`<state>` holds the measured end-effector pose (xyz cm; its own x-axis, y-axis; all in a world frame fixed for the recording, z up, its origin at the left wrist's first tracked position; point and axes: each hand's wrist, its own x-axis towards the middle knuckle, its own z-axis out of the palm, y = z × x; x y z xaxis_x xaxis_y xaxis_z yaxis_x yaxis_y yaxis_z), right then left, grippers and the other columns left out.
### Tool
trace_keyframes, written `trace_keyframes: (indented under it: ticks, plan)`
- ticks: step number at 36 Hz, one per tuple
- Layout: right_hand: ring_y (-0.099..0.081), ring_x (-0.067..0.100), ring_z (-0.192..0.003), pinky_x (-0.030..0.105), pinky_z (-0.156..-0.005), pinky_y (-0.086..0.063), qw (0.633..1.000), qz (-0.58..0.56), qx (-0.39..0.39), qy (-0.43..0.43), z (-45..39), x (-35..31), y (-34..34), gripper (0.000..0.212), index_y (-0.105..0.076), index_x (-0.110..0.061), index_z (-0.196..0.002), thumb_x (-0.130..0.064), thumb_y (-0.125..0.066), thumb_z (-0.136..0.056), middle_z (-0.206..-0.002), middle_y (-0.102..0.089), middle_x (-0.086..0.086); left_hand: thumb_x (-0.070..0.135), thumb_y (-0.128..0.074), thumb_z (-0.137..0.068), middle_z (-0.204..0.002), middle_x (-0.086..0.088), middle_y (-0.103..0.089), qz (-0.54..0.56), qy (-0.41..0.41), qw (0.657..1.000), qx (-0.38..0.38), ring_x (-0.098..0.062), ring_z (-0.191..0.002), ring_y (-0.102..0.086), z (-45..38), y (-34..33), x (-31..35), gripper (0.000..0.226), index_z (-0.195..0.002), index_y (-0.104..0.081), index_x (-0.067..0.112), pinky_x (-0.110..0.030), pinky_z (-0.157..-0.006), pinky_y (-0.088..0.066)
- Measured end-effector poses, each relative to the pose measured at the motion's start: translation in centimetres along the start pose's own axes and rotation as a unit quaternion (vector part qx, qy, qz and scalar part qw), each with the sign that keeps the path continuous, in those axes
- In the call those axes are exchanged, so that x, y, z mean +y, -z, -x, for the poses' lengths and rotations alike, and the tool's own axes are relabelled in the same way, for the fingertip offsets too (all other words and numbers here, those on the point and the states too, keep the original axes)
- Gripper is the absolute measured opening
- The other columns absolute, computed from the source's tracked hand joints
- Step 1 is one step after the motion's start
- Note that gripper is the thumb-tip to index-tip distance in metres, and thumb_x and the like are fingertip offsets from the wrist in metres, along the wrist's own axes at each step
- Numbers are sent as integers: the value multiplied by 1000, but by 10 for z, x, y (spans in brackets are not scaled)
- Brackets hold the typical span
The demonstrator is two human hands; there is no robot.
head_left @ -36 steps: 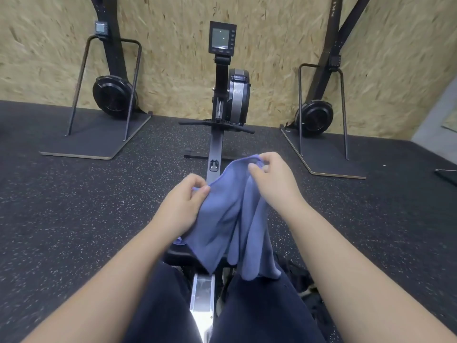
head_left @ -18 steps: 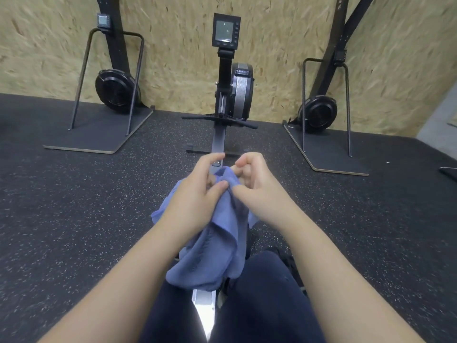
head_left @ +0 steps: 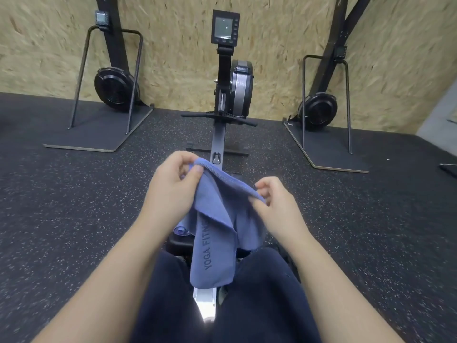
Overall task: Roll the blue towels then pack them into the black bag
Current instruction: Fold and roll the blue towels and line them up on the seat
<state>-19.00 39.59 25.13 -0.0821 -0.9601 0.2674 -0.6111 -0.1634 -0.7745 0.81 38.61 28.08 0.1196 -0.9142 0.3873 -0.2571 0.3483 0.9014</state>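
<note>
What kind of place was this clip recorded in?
Most likely a gym: a rowing machine with a monitor stands ahead, two standing flywheel trainers lean at the chipboard wall, and the floor is speckled black rubber.

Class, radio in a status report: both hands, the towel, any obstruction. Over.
Left hand and right hand both pinch the blue microfibre towel's top edge. Towel hanging unrolled over lap. Nothing obstructing.

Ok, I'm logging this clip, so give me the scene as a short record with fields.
setting: gym floor, rowing machine ahead
left hand: pinches top edge of blue towel
right hand: pinches same edge, further right
towel state: unrolled, hanging between the knees, printed "YOGA FITN..."
black bag: not clearly in view
</note>
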Motion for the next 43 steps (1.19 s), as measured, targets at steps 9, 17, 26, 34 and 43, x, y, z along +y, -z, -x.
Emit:
trace_keyframes:
  ticks: [9, 17, 26, 34, 43]
  plan:
    - [-37, 5, -52, 18, -51, -31, 998, 28, 49, -19, 10, 6, 4, 35, -50, -11, -64, -31, -76, -77, -58, -48, -7, 16, -54, -94, -77, 5, -58, -15, 26, 997, 67, -5, -64, -49, 0, 9, -7, 15, -85, -57, 28, -24, -64, -39]
    - [-34, 4, -50, 18, -49, -27, 997, -36, 47, -42, 17, 7, 8, 33, -49, -13, -64, -29, -73, -81, -57, -44, -9, 18, -51, -95, -77, 5, -55, -25, 29, 992, 123, -4, -63, -46, -2, 24, -9, 8, -96, -58, 18, -22, -61, -37]
    - [-51, 8, -52, 18, -47, -38, 957, -279, 18, -79, 13, -41, -18, 15, -63, -9, -78, -20, -71, -85, -63, -61, 0, 22, -62, -92, -64, 5, -50, 0, 74, 997, 22, -8, -55, -44, 12, 3, -7, 13, -89, -50, 26, -25, -55, -34]
    - [-63, 2, -65, 18, -62, -50, 955, -295, 2, -37, 17, -57, -19, 10, -68, -14, -87, -8, -62, -91, -70, -71, -7, 0, -47, -96, -87, -16, -71, 60, 56, 989, -122, -18, -74, -61, 23, -1, 10, 36, -87, -72, 24, -43, -71, -52]
    - [-57, 7, -60, 23, -57, -49, 967, -250, 16, -46, 25, -58, -7, 17, -68, -17, -83, -10, -56, -94, -66, -68, -2, -5, -62, -86, -94, 1, -62, -7, -81, 984, -158, 2, -79, -56, 30, -7, 13, 47, -83, -66, 41, -9, -74, -41]
